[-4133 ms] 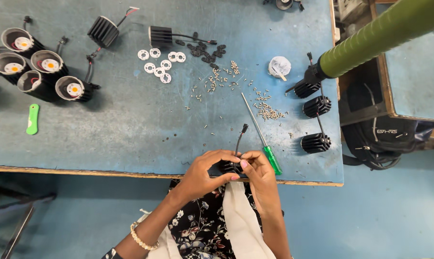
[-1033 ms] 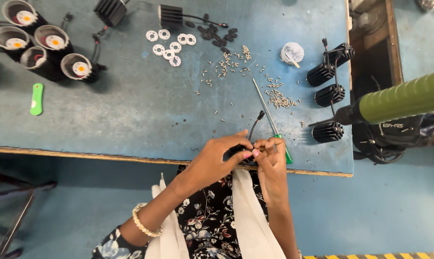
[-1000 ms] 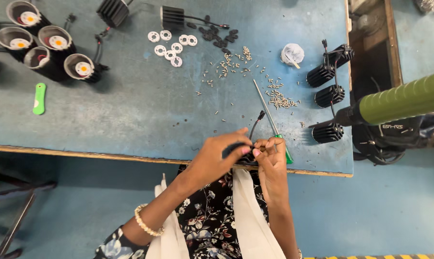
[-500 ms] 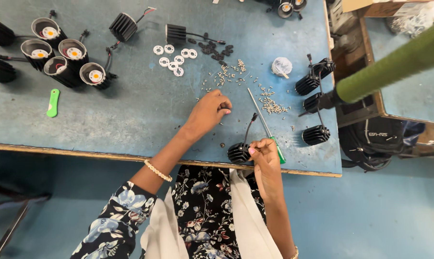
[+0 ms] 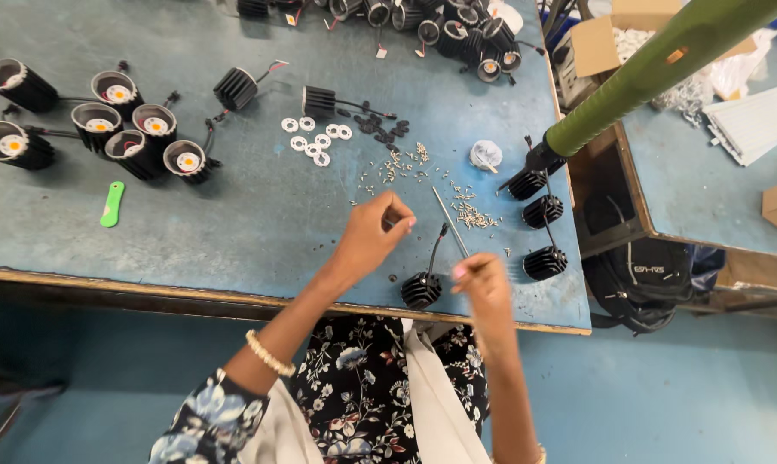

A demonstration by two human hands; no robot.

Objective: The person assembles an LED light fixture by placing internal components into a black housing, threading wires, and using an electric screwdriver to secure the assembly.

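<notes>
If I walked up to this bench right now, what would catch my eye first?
Probably the two hands at the near edge of the blue table: the left hand is raised over scattered small screws, and the right hand grips a screwdriver beside a black finned heat sink. At far left stands a cluster of round black lamp housings, and a green pole slants across the upper right.

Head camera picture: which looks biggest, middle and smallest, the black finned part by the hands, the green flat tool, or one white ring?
1. Black finned part and green flat tool: about alike, too close to rank.
2. White ring: clearly the smallest.
</notes>
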